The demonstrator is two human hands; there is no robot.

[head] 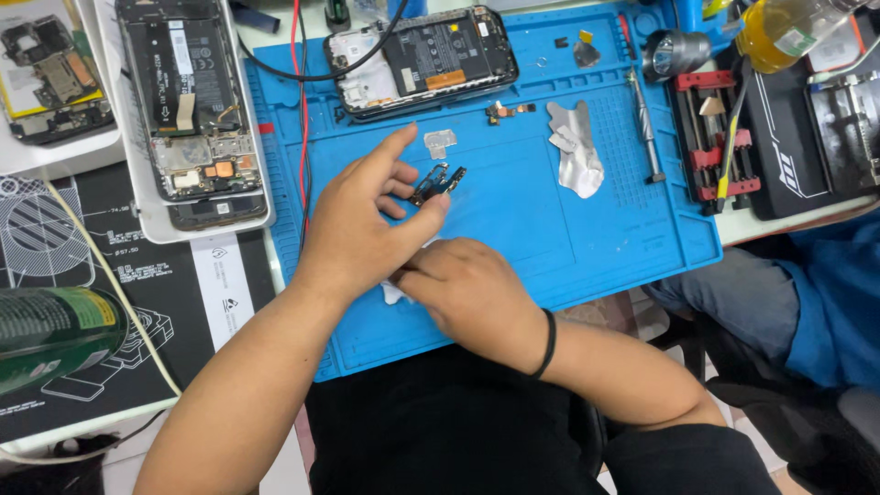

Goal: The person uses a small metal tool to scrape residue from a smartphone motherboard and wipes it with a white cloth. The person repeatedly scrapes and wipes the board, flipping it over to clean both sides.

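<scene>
The person's left hand (362, 225) lies over the middle of the blue repair mat (513, 229), fingers spread, thumb and fingertips pinching a small dark circuit part (438, 181) and holding it just above the mat. The right hand (472, 291) rests curled near the mat's front edge, its fingertips tucked under the left palm and pressing on a scrap of white material (392, 293); whether it actually grips anything I cannot tell. A black band (548, 344) circles that wrist.

Just beyond the pinched part lies a small silver shield plate (440, 141). An opened phone (422, 60) sits at the mat's far edge, a crumpled foil piece (576, 147) and a metal screwdriver (644, 124) toward its right side. Off the mat's left edge, a second opened phone (192, 105) lies in a white tray (252, 137).
</scene>
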